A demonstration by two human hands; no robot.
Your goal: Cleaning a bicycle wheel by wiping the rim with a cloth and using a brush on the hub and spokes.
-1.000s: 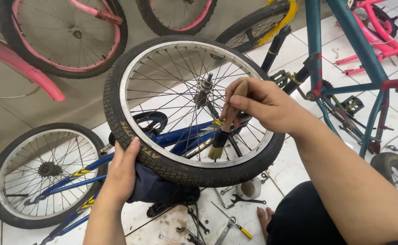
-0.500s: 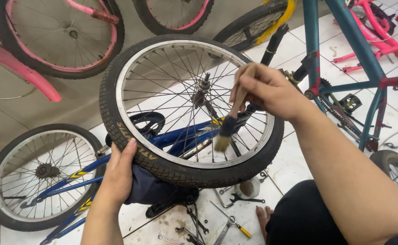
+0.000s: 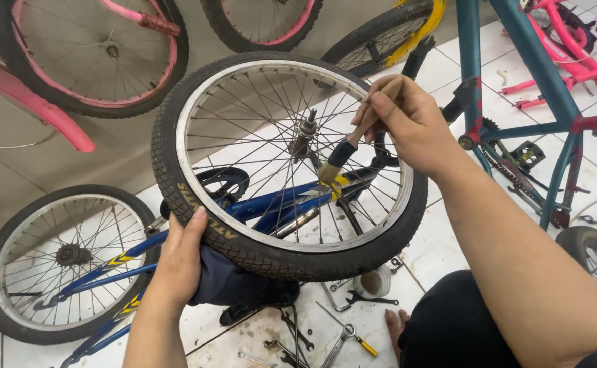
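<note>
1. The bicycle wheel (image 3: 288, 163) is the landmark: it stands nearly upright, tilted toward the camera, its black tyre and silver rim filling the middle of the view. It is off any frame, held in the air above the tiled floor (image 3: 448, 245).
2. Behind the wheel lies a blue bicycle frame (image 3: 271, 208), with its own small wheel (image 3: 60, 262) to the lower left. To the right of the wheel stands a teal frame (image 3: 516, 102); above it hang pink-rimmed wheels (image 3: 87, 51).
3. The left hand (image 3: 179, 262) grips the wheel at its lower left edge, fingers wrapped behind the tyre and thumb pressed on the tread. For steady work this grip looks best kept low and firm, so the rim does not swing under the brush.
4. The right hand (image 3: 407, 119) reaches in over the wheel's right side. Its fingers are pressed together, pinching the wooden handle of a brush (image 3: 342, 153).
5. The brush slants down through the spokes, its bristle end sitting just below and right of the hub (image 3: 305, 129). Short, light strokes seem wise, since the spokes crowd the bristles.
6. Below the wheel, a small round tin (image 3: 373, 281) sits on the floor among spanners (image 3: 370, 300) and a yellow-handled screwdriver (image 3: 359, 344).
</note>
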